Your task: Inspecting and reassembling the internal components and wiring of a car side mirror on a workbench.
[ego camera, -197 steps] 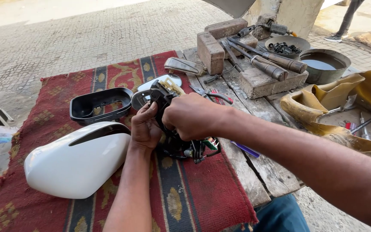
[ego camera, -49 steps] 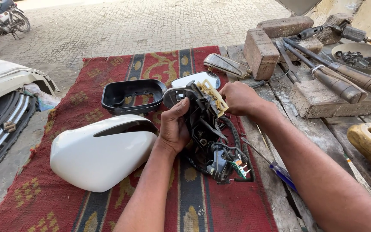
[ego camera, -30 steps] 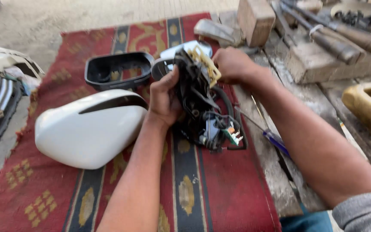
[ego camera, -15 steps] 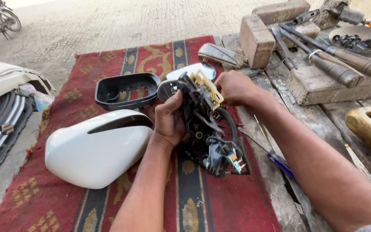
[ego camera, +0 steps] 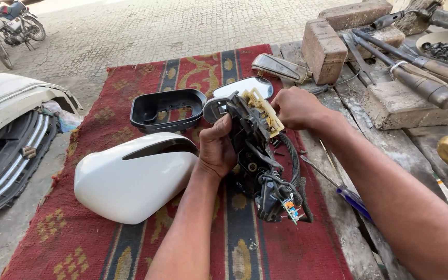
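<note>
Mechanism: black car-mirror inner assembly with cream plastic connector block and wire bundle (ego camera: 257, 150) stands tilted on the red patterned woven rug (ego camera: 130, 249), at the centre of the view.
Left hand: left hand (ego camera: 216, 150) is closed around the black frame from 9 o'clock and steadies it.
Right hand: right hand (ego camera: 296, 106) is curled at the top end, at 1 o'clock of the assembly; fingertips are hidden, so I cannot tell what exactly it pinches.
Good handling: I think it is better to keep the frame firmly braced and pull gently, because the small coloured circuit board (ego camera: 290, 209) hangs loose on its wires at 5 o'clock.
Around: white glossy mirror shell (ego camera: 133, 179) at 9 o'clock; black plastic mirror bezel (ego camera: 167, 110) at 11 o'clock; oval mirror glass (ego camera: 245, 86) at 12 o'clock.
In the way: blue-handled screwdriver (ego camera: 353, 199) lies at 4 o'clock under the right forearm; stone blocks (ego camera: 325, 49) and wooden-handled hammers (ego camera: 426, 78) at 2 o'clock.
</note>
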